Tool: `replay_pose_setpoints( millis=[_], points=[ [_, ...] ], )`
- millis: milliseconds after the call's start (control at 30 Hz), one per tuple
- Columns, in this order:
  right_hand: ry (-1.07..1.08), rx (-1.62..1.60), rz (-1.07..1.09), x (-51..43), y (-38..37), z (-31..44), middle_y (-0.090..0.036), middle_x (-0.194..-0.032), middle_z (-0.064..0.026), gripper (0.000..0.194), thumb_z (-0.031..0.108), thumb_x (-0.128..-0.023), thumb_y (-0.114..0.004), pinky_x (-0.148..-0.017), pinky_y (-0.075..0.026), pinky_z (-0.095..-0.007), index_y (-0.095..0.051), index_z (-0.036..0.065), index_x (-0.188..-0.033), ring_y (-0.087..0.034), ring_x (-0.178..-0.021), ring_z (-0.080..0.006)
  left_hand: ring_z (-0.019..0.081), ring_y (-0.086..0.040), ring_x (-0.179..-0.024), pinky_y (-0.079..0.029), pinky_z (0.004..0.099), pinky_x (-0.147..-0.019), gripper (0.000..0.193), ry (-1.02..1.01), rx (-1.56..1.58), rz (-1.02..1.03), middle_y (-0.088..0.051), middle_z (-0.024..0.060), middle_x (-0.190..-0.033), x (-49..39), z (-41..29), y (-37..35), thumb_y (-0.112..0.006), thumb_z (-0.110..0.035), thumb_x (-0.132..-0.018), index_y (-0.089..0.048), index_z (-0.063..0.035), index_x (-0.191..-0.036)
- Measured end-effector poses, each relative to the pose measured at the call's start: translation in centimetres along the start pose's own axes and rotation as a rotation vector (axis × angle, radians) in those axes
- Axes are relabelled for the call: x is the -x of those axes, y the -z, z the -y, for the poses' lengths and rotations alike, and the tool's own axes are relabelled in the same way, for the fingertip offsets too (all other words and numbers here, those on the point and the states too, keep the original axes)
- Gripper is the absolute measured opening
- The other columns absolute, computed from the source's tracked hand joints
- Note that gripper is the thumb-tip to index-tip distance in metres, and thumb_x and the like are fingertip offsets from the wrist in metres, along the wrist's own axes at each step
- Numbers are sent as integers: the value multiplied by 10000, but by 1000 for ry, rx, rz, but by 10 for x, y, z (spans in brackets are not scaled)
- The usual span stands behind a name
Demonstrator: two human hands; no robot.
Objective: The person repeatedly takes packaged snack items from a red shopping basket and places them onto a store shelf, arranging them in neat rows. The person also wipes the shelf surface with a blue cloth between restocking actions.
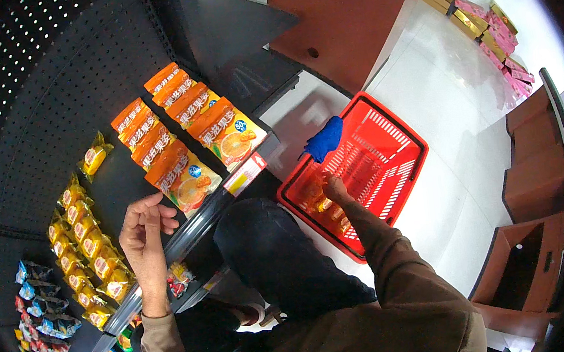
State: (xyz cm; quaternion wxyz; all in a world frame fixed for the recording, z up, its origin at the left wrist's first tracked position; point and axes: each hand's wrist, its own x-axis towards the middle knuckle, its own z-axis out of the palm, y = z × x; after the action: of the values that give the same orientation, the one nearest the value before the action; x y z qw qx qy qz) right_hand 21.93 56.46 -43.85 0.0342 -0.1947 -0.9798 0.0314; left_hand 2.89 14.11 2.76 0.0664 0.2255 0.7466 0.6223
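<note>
My left hand point(145, 228) is at the shelf's front edge with its fingers loosely bent and nothing in it. Right beside its fingertips stands the front orange snack pouch point(184, 179) of one row; a second row of orange pouches point(228, 133) stands to its right. My right hand point(334, 187) reaches down into a red plastic shopping basket point(399, 130) on the floor, over several yellow-wrapped packets point(325, 204) at its near left side. Whether its fingers hold anything cannot be made out. A blue cloth or glove point(324, 139) hangs over the basket's rim.
Yellow-wrapped cakes point(102, 264) stand in rows on the black shelf, with one apart point(94, 157) further back. Blue and red packets point(48, 317) lie at lower left. A brown panel point(334, 20) rises behind the basket. Pink and gold boxes point(491, 32) and brown cabinets point(533, 174) are at right.
</note>
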Motion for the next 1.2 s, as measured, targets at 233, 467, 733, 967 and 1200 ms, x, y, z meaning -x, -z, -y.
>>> replay_pose_setpoints(
  millis=[233, 467, 733, 967, 1200],
  points=[
    [-310, -508, 46, 7, 8, 7, -690, -816, -171, 199, 225, -844, -656, -674, -539, -470, -719, 60, -936, -690, -761, -366, 72, -620, -745, -501, 214, -687, 187, 32, 10, 63, -691, 43, -880, 2, 3, 3, -519, -125, -1053, -647, -37, -1156],
    [-482, -849, 261, 7, 58, 22, -653, -671, -101, 229, 233, -855, -718, -565, -532, -379, -715, 9, -810, -652, -628, -201, 68, -610, -745, -503, 212, -697, 181, 36, 16, 97, -688, 45, -884, 8, 3, 3, -505, -108, -1055, -645, -32, -1142],
    [-752, -1329, 155, 28, 63, 24, -658, -719, -53, 194, 172, -894, -720, -521, -551, -333, -716, -22, -893, -640, -618, -175, 66, -608, -756, -505, 212, -704, 183, 28, 23, 109, -683, 42, -888, 14, 0, 6, -509, -122, -1057, -642, -30, -1142],
    [-700, -1290, 139, 40, 54, 24, -680, -745, -94, 159, 130, -904, -671, -523, -547, -369, -702, -22, -940, -657, -615, -220, 69, -612, -749, -509, 213, -696, 192, 24, 49, 120, -680, 43, -887, 18, 4, 10, -511, -129, -1057, -641, -27, -1154],
    [-603, -817, 78, 57, 116, 22, -687, -762, -76, 181, 135, -915, -665, -594, -522, -323, -691, -43, -931, -659, -681, -193, 70, -610, -733, -510, 214, -696, 193, 24, 86, 101, -678, 46, -883, 18, 5, 15, -514, -140, -1057, -640, -26, -1148]
  ],
)
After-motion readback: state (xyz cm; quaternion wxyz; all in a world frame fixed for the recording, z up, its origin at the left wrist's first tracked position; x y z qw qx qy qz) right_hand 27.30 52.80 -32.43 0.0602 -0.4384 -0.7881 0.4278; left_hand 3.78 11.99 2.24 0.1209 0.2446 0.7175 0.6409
